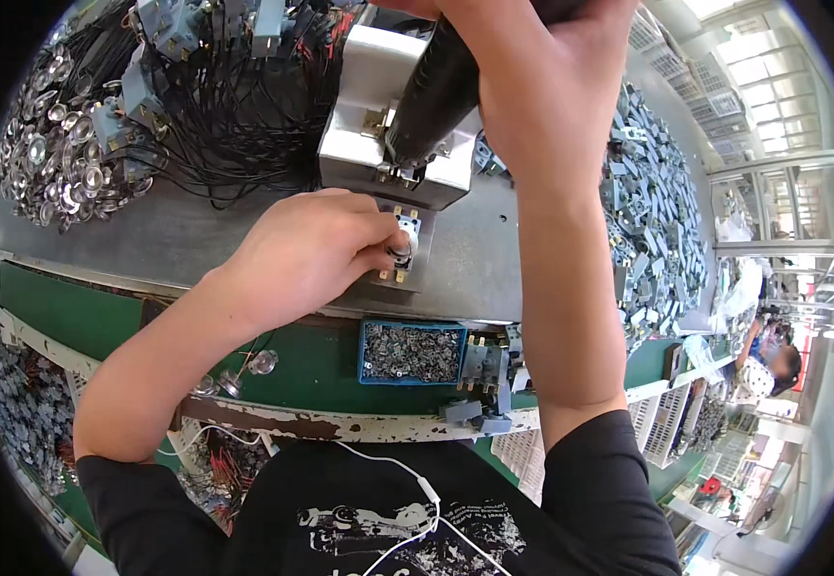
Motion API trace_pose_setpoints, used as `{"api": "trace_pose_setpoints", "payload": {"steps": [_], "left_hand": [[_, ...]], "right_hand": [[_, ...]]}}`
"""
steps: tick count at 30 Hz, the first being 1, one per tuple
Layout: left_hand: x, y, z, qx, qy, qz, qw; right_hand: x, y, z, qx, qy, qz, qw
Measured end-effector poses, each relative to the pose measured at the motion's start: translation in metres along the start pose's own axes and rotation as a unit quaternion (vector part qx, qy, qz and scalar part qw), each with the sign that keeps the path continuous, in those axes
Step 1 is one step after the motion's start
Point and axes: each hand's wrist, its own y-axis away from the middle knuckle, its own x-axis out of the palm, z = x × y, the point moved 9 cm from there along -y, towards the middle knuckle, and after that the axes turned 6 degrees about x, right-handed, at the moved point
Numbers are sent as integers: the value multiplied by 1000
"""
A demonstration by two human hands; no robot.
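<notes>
My left hand (326, 240) pinches a small switch-like part (405, 240) with a pale round middle and brass terminals. That part rests on a flat metal plate (423, 274) in front of a silver metal block (369, 91). My right hand (556, 58) reaches up to the top edge, wrapped round a thick black cylindrical tool (436, 96), with some fingers cut off by the frame. The tool slants down to the block; small metal and brass pieces show around its lower end. What its tip touches is hidden.
Round silvery metal cups (66, 158) and black wires (234, 134) with grey-blue housings are heaped at far left. Many grey-blue parts (652, 211) pile up on the right. Nearer stands a blue tray (412, 352) of tiny metal pieces. A person (772, 370) sits farther right.
</notes>
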Motion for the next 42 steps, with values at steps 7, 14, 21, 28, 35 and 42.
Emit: {"api": "trace_pose_setpoints", "payload": {"steps": [7, 14, 21, 28, 35, 42], "left_hand": [[-2, 5, 0, -2, -24, -22, 999], [0, 3, 5, -22, 12, -9, 1000], [2, 2, 5, -28, 11, -5, 1000], [0, 1, 2, -9, 1, -9, 1000], [-2, 3, 3, -9, -2, -15, 1000], [-1, -1, 4, -6, -7, -6, 1000]], "right_hand": [[13, 22, 18, 31, -41, -43, 998], [-1, 46, 18, 46, -114, -72, 990], [-8, 49, 11, 34, -118, -74, 990], [-8, 53, 8, 25, -123, -60, 990], [-1, 56, 1, 17, -135, -37, 990], [-5, 57, -5, 19, -136, -23, 990]]}}
